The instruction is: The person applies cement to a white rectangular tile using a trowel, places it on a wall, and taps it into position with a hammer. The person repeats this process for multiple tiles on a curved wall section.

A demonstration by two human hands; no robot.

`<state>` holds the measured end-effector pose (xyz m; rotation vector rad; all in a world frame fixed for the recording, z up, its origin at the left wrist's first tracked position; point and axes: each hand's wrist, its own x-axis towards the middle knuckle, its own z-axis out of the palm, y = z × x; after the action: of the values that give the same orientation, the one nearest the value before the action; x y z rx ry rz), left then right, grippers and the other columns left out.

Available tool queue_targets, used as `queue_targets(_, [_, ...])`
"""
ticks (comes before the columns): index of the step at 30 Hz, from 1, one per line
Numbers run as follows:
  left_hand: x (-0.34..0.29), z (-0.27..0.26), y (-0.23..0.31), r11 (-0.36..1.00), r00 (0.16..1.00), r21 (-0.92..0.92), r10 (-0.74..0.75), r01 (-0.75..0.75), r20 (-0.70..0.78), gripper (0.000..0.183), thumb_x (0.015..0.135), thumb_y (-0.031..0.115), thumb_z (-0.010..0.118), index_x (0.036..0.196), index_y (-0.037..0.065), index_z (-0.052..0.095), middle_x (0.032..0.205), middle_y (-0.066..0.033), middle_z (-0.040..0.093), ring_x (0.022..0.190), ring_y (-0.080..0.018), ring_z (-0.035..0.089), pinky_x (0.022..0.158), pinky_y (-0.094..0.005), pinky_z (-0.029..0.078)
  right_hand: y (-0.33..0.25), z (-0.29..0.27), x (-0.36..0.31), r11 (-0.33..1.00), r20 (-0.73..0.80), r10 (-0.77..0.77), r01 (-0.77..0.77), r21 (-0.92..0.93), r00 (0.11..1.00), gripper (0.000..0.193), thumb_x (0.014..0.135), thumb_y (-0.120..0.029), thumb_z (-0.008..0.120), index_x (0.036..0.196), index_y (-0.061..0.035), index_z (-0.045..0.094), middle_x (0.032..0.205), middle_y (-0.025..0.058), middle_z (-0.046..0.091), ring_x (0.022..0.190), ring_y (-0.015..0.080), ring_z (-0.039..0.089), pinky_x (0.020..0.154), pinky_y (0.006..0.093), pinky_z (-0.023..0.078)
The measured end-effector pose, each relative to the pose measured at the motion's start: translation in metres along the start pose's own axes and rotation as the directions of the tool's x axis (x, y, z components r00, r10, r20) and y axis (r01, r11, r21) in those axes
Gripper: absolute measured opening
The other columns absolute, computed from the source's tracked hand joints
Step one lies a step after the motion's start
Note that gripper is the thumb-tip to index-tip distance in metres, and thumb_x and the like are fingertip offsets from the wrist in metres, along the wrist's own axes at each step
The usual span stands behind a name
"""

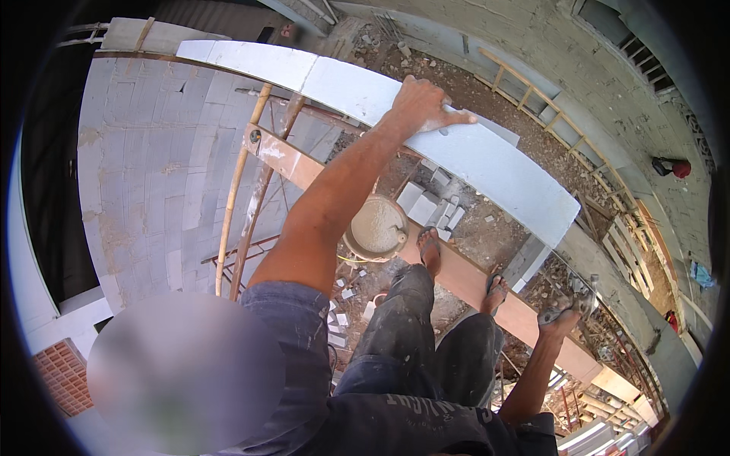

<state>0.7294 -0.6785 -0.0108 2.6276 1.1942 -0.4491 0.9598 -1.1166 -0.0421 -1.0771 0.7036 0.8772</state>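
My left hand [426, 106] is on top of the pale masonry wall [502, 171], its fingers bent over the far edge and its thumb stretched along the top of a white block. Low at the right, my right hand [561, 313] is closed round a grey metal hand tool [587, 295] whose exact kind I cannot make out. My feet stand on a wooden plank [460, 277] that runs alongside the wall. Next to my foot sits a round bucket [376, 228] holding greyish wet mix.
Bamboo poles [237, 190] stand by the plank's left end. Pale blocks [426, 204] and rubble lie on the ground below. A tall block wall [144, 159] rises at the left. Beyond the wall, a bamboo ladder [559, 121] leans along a grey wall [532, 45].
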Motion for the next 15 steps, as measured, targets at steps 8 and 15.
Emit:
queue_targets(8, [-0.008, 0.019, -0.015, 0.996, 0.984, -0.083, 0.021, -0.036, -0.176, 0.089, 0.074, 0.085, 0.047, 0.092, 0.003, 0.077, 0.069, -0.0163, 0.069, 0.073, -0.0290, 0.068, 0.083, -0.0449, 0.045, 0.006, -0.003, -0.008, 0.951, 0.113, 0.273, -0.251, -0.178, 0.955, 0.044, 0.103, -0.046, 0.038, 0.082, -0.0097, 0.051, 0.056, 0.0007, 0.042, 0.044, 0.0137, 0.044, 0.040, 0.0289, 0.044])
queue_targets(15, [-0.012, 0.014, -0.013, 0.991, 0.976, -0.113, 0.039, -0.065, -0.215, 0.090, 0.075, 0.084, 0.047, 0.095, 0.001, 0.076, 0.079, -0.0176, 0.071, 0.082, -0.0304, 0.067, 0.089, -0.0470, 0.044, -0.014, -0.018, 0.000, 0.994, -0.136, -0.108, 0.110, 0.004, 0.985, 0.035, 0.104, -0.036, 0.034, 0.078, -0.0151, 0.045, 0.057, -0.0018, 0.043, 0.046, 0.0109, 0.044, 0.045, 0.0285, 0.046])
